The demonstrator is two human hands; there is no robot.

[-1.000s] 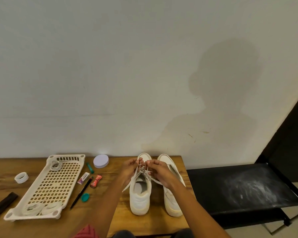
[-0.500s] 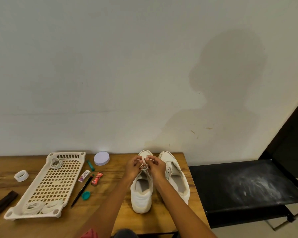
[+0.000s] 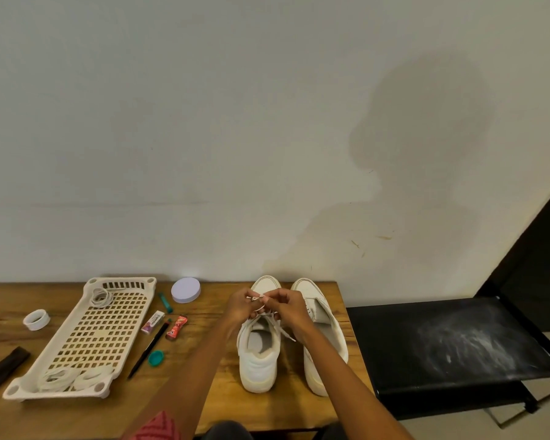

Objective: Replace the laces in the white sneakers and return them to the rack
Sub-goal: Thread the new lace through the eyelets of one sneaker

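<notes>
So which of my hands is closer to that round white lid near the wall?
Left. Your left hand is the one on the round white lid's side; your right hand is beyond it, over the sneakers, both pinching the lace.

hands [image 3: 265, 308] | raised slightly over left sneaker [image 3: 258, 347] | lace [image 3: 257, 300] pulled up (small loop)

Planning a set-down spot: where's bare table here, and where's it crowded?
Bare wood lies near the front edge between the teal cap and the left sneaker, and between tape roll and tray. Crowded: the strip from tray to red sachet, pencil included.
</notes>
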